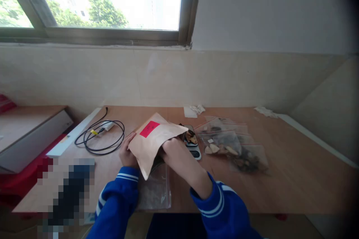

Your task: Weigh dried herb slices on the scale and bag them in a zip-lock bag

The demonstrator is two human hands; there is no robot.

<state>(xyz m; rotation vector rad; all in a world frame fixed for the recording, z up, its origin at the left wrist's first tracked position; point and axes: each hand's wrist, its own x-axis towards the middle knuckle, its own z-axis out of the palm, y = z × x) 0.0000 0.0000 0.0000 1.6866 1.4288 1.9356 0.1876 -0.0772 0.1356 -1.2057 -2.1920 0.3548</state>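
A light brown paper bag [165,130] with a red label lies tilted over the table's middle, its mouth towards me. My left hand [129,151] grips the bag's left side, fingers closed around its edge. Into the bag's mouth reaches my right hand [169,147]; its fingers are hidden inside. Under the bag is a clear zip bag [158,194], flat near the table's front edge. Just right of the paper bag, a white kitchen scale [195,154] carries some dark and tan dried pieces [191,137].
Several clear zip bags [224,142] with dried pieces lie right of the scale. A coiled black cable [98,153] and a white power adapter [107,125] are on the left. Crumpled tissue [198,109] lies at the back. The front left is pixelated.
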